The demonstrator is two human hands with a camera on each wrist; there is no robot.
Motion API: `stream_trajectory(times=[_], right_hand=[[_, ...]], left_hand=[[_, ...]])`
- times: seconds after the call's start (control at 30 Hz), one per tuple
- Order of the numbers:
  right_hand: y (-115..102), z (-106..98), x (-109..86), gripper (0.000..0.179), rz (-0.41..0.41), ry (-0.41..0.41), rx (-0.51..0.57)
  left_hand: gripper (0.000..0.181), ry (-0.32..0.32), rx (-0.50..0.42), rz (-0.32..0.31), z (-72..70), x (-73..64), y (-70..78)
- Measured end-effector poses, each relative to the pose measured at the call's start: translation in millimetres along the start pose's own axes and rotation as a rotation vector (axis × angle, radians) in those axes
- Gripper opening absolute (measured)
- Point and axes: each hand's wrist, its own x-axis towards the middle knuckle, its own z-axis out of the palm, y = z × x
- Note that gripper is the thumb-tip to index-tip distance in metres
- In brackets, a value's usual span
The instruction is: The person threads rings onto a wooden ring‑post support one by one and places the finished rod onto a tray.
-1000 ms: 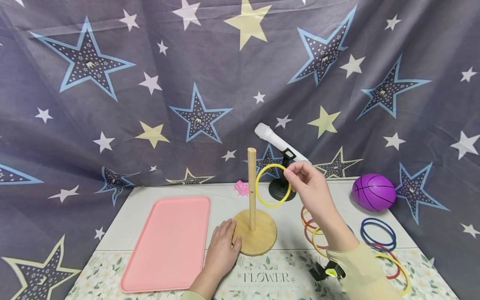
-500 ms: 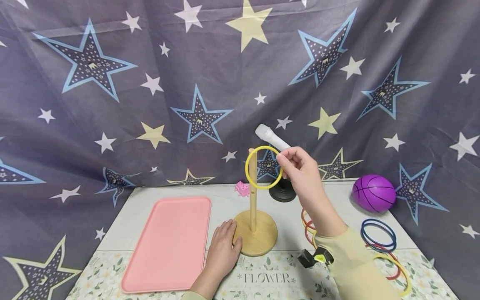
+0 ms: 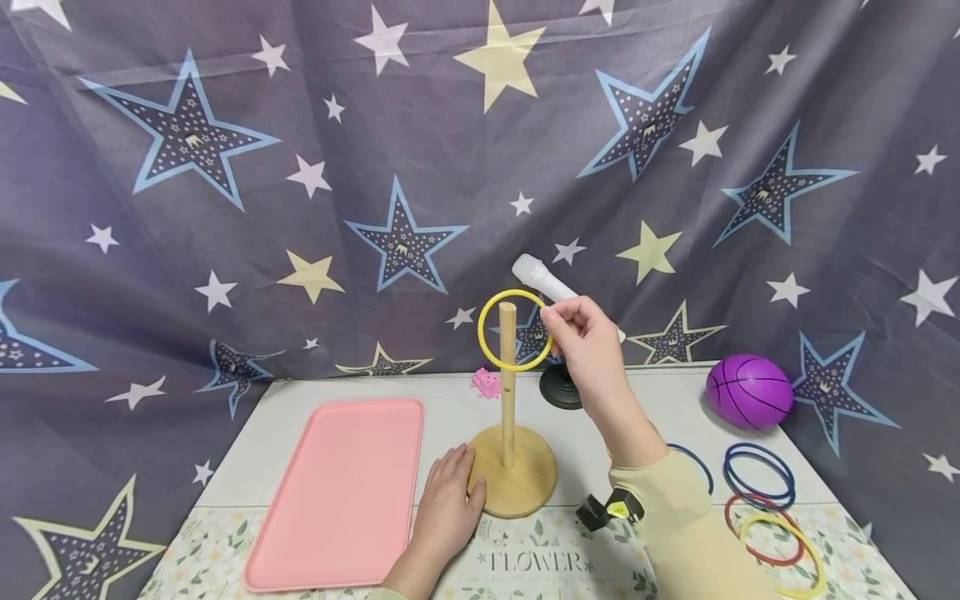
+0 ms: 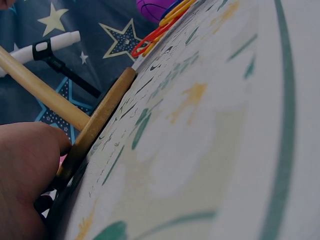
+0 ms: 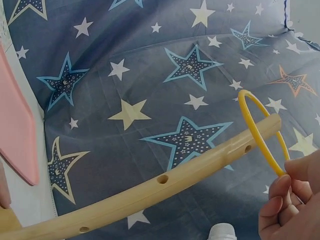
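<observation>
In the head view my right hand (image 3: 588,346) pinches a yellow ring (image 3: 480,333) between thumb and fingertips. The ring appears to be around the top of an upright wooden post (image 3: 508,417); in the right wrist view the post's tip shows through the yellow ring (image 5: 255,131). Below, the post stands in a round wooden base (image 3: 528,483). My left hand (image 3: 447,508) rests on the base's left edge with fingers lying fairly straight. From the left wrist view, the thumb side of the left hand (image 4: 27,170) touches the base's rim (image 4: 107,107).
A pink tray (image 3: 341,500) lies at the left. Behind the post are a small pink object (image 3: 486,383) and a white microphone (image 3: 543,277) on a black stand (image 3: 561,390). To the right lie blue rings (image 3: 757,475), red and yellow rings (image 3: 821,567), and a purple ball (image 3: 748,392).
My right hand has carried the yellow ring left and up from beside the post to the post's top. The left hand has stayed on the base.
</observation>
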Motion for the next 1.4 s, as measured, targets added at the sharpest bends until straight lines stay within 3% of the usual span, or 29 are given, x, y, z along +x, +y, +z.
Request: stream_trajectory(times=[0.5,0.87,1.4], right_hand=[[39,0,-6.5,0.01,0.083,0.021,-0.05],[66,-1,-18.3,0.016,0.19,0.01,-0.068],[102,-8,-38.1,0.018,0.268,0.02,-0.119]], left_hand=[[0.053,0.032,0.007,0.023,2.7,-2.8,-2.4],[0.056,-0.011,0.008,-0.013,2.8,-1.9,-0.6],[0.055,0.006,0.073,-0.006,-1.2,0.5,0.8]])
